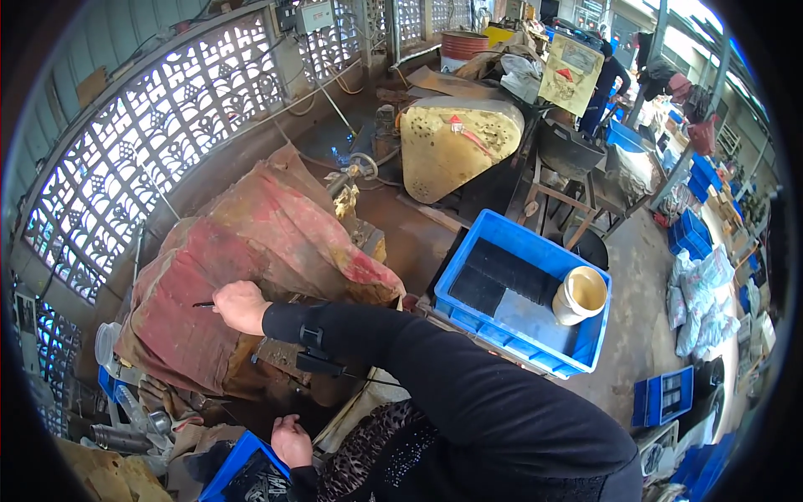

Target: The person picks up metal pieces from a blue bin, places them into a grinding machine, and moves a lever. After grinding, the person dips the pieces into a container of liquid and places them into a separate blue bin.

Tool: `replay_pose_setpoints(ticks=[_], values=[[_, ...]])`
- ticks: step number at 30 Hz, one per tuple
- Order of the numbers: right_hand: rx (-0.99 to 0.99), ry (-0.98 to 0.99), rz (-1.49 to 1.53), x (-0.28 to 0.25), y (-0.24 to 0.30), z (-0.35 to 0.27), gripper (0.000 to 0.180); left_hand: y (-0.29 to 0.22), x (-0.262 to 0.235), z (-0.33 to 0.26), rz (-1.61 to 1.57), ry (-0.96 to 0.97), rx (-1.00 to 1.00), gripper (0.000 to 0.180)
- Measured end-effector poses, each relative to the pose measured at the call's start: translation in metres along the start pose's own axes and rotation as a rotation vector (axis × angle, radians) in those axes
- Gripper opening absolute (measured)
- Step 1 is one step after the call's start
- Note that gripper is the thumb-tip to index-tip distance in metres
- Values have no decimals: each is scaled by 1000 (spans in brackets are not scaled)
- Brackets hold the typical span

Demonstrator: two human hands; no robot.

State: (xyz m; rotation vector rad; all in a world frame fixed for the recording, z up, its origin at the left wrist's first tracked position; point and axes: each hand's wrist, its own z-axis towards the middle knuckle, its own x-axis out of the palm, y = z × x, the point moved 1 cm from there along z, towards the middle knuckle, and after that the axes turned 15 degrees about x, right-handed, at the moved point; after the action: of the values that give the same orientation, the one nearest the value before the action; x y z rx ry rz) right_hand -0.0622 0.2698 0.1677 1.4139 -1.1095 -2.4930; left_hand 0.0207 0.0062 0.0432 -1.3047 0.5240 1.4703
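My right hand [240, 307] reaches across in a black sleeve, over a worn red cloth [209, 276] draped on a machine. Its fingers are closed on a thin dark rod-like piece [203, 304], whose kind I cannot make out. A black device is strapped to the right wrist. Lower down, my left hand [291, 441] hangs near my body, its fingers loosely curved and nothing visible in them. Beside it, at the lower edge, is a blue bin [226, 470] with several small metal pieces [266, 481] inside.
A blue crate [523, 356] with a cream bucket [580, 295] stands at the right. Beyond the cloth are a handwheel [363, 166] and a yellowish machine guard [456, 142]. Bottles and a flask [121, 438] crowd the lower left. Another person [604, 92] stands far back.
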Motion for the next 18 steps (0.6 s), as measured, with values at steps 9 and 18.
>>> replay_pose_setpoints(ticks=[9,18], values=[[-5,-24,3,0,-2,1,19,0,5,0,6,-21,-13,20],[-146,18,-168,-2,4,-2,15,0,-9,-1,56,45,119,20]])
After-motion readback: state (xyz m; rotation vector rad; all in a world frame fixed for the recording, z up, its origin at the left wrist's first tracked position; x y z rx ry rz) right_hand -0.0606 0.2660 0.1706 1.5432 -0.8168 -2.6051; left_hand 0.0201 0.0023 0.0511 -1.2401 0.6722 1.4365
